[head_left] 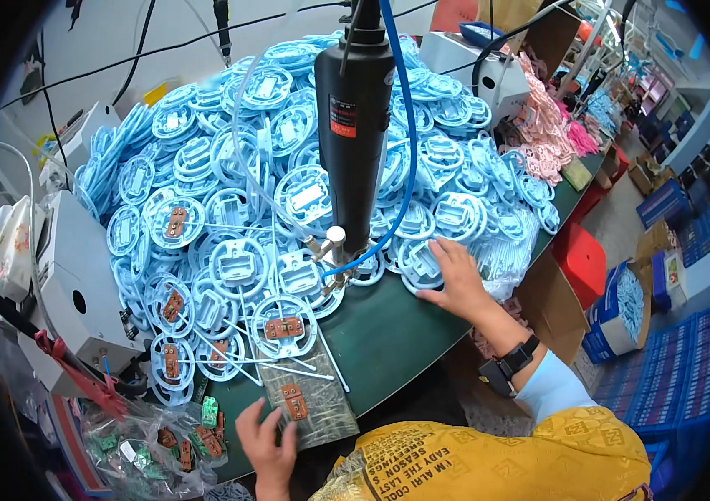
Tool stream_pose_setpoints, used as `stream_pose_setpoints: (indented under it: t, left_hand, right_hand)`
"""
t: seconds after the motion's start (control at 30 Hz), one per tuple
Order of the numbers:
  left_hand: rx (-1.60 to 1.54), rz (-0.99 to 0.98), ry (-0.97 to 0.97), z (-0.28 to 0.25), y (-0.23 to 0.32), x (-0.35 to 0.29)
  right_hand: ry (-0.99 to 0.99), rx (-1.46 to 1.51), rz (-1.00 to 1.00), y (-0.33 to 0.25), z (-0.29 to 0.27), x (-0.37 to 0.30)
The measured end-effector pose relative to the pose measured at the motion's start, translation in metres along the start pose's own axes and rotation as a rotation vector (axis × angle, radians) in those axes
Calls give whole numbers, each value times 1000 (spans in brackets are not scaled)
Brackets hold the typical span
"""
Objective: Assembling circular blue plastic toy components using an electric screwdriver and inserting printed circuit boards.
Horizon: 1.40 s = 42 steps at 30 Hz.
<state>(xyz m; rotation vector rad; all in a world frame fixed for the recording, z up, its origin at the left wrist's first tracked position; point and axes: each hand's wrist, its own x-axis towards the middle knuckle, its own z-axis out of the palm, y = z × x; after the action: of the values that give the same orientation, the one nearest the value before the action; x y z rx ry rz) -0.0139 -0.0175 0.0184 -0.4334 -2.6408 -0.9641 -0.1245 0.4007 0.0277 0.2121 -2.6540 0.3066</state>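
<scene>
My left hand (267, 447) hovers at the near edge of a worn, tape-covered pad (321, 417), its fingers apart and empty. Just beyond its fingertips lies a small brown circuit board (295, 402). At the pad's far end rests a light blue round plastic part (285, 327) with another brown board seated in its middle. My right hand (459, 284) is open at the pile's near right edge. Its fingers are beside a light blue ring-shaped part (420, 265), and I cannot tell whether they touch it. Between the hands a black electric screwdriver (353, 150) hangs upright.
A large heap of light blue parts (288, 125) covers the green table (405, 342). At lower left, a clear plastic bag (150, 455) holds green and brown boards. Grey machine boxes (79, 284) stand left. A blue hose (411, 125) loops by the screwdriver. To the right is a red stool (578, 259).
</scene>
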Motion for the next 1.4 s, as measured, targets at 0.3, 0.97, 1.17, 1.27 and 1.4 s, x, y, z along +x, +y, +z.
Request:
stream_pose_setpoints:
  t: [0.3,0.97,1.17,1.27,1.4]
  left_hand:
    - [50,35,-49,18,12,-1]
    - [21,-28,5,19,8,15]
    - [21,-54,32,18,6,9]
    - [-21,-47,24,24,3,15]
    - [-23,-5,66,28,2,18]
  right_hand:
    - [-173,214,-203,-64,18,-17]
    - [-922,1756,900,-136,1,-51]
    - [-987,1437,659,-138,9,-45]
    - [-800,1407,688,-129,7,-40]
    - [-694,1358,665,-137,19,-36]
